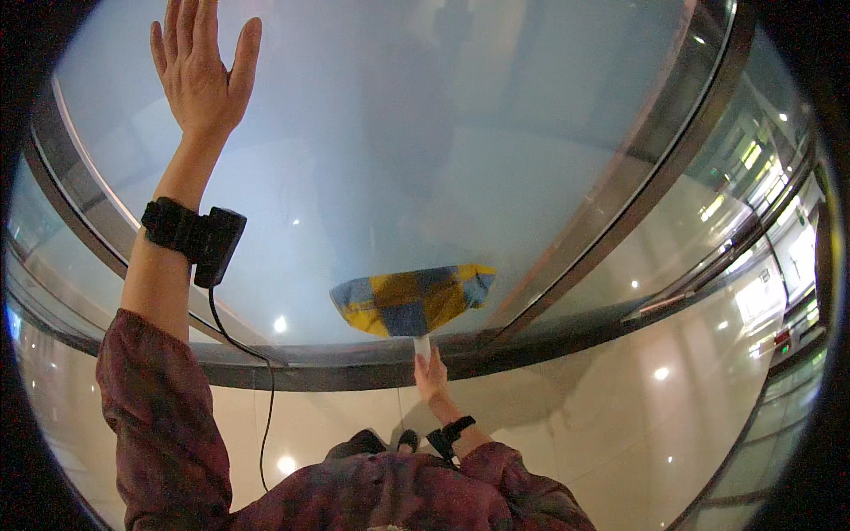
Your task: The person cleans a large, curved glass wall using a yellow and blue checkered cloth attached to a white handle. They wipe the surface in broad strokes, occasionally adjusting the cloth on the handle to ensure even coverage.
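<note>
A large pane of glass (531, 159) rises before me, set in a dark frame. At the upper left my left hand (204, 79) is raised with its fingers apart, palm towards the pane; whether it touches the glass I cannot tell. Low in the middle, my right hand (431, 378) grips the pale handle (423, 346) of a cleaning tool. Its wide head is covered by a blue and yellow checked cloth (408, 302), which lies at the lower part of the glass. Black straps sit around both wrists.
The dark bottom rail (332, 378) of the frame runs between the glass and the glossy tiled floor (597, 411). Framed glass panels continue on both sides. A black cable (269, 411) hangs from the device on my left wrist, down past my sleeve.
</note>
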Motion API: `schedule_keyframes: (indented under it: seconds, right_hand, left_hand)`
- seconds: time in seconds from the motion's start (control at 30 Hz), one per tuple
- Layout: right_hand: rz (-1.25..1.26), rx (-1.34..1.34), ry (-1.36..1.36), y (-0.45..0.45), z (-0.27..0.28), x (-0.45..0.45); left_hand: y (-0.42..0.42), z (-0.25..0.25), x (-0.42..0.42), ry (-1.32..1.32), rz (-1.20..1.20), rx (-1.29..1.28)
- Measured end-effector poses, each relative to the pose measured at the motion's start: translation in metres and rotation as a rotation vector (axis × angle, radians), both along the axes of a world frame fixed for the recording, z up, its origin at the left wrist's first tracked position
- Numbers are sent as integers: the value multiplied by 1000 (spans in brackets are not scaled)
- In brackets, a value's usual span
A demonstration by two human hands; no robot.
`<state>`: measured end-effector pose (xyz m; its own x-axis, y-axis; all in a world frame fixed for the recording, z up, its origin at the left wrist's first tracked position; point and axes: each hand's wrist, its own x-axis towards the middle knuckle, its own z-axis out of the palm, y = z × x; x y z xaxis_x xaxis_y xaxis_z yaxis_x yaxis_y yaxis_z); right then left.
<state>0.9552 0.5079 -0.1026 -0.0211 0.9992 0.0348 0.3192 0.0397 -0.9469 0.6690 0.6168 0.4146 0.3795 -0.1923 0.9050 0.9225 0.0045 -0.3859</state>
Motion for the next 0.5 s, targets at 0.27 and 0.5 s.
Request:
schedule_keyframes:
  seconds: [0.27,0.5]
  right_hand:
    - [317,-286,749,-50,104,71]
    - [139,-488,708,-85,118,114]
  left_hand:
    - [-4,5,0,-18,-7,5]
    - [-23,2,13,-40,-11,-74]
